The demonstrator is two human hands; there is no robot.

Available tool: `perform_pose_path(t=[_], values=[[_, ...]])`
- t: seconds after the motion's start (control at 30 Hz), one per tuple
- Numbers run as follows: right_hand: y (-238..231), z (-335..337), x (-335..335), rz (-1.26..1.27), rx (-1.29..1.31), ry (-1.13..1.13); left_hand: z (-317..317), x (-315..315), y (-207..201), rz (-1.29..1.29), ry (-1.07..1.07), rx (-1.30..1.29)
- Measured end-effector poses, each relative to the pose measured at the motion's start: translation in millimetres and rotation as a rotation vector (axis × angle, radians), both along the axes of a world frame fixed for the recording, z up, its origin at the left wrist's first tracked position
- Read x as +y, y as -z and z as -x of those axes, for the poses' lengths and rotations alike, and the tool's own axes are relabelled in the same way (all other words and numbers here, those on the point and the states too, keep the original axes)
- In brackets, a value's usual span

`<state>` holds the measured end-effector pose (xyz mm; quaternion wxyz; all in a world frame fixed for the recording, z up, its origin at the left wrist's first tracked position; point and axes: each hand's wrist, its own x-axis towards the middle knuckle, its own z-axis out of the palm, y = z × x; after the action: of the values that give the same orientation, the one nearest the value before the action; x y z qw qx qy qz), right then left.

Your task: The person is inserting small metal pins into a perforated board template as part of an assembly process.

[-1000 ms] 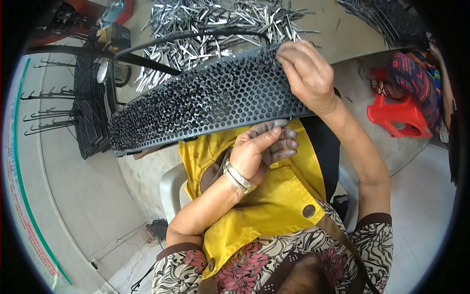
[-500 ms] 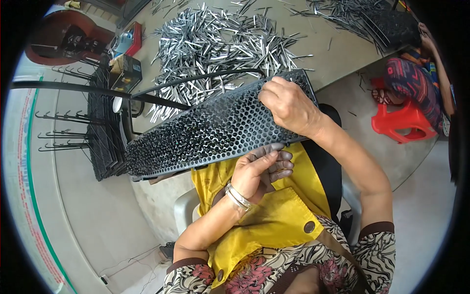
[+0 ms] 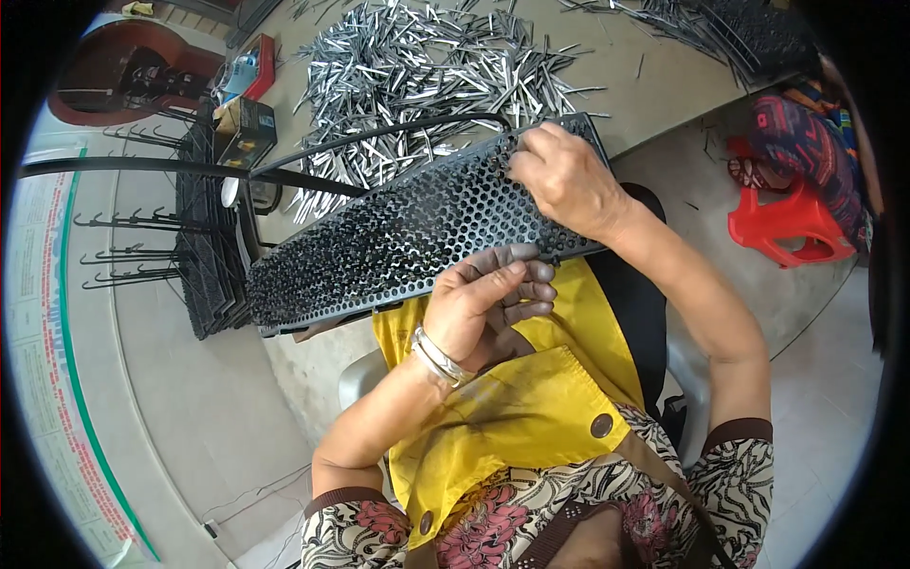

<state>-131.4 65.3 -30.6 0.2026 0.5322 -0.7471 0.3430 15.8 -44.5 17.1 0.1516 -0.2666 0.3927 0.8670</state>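
A long black rack (image 3: 474,223) full of round holes lies slanted across in front of me. Dark short pieces crowd its left part, while many holes toward the right show bare. At the rack's right end, my right hand (image 3: 573,185) is closed in a pinch over the holes; whatever its fingertips hold is hidden. By the near edge of the rack, my left hand (image 3: 488,299) has its palm turned up and fingers curled, the thumb close to the forefinger. The fingers look grey, and what they hold, if anything, cannot be made out.
Thin metallic strips (image 3: 417,81) lie heaped on the table (image 3: 616,104) beyond the rack. Black hooked racks (image 3: 204,256) stand at the left. A black bar (image 3: 313,180) crosses the rack's far side. A person sits near a red stool (image 3: 791,228) at the right.
My left hand has shifted slightly left and up along the rack's near edge. My right hand remains over the rack's right end, its fingers slightly turned. The view has moved a little.
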Motion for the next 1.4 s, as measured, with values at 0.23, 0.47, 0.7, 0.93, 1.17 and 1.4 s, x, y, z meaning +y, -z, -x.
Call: perform_pose_path(t=[0.23, 0.47, 0.7, 0.93, 1.17, 1.4], values=[[-0.9, 27.0, 27.9, 0.351, -0.302, 0.198, 14.0, -14.6, -27.2, 0.091, -0.025, 0.071], [70.3, 96.7, 79.3, 0.231, -0.409, 0.520, 55.9, -34.9, -72.5, 0.319, -0.060, 0.255], [90.4, 143.9, 95.9, 0.027, -0.175, 0.893, 118.8, -48.8, -88.6, 0.731, 0.030, 0.324], [79.7, 164.7, 61.9, -0.385, -0.179, 0.954, 176.7, -76.8, -51.0, 1.316, 0.310, 0.306], [66.3, 149.3, -24.3, -0.033, -0.768, 0.070, 214.7, -70.6, -26.5, 2.131, 1.086, 0.255], [99.4, 162.8, 34.0, 0.372, -0.607, 0.559, 239.6, -62.6, 15.4, 2.419, 1.574, 0.714]])
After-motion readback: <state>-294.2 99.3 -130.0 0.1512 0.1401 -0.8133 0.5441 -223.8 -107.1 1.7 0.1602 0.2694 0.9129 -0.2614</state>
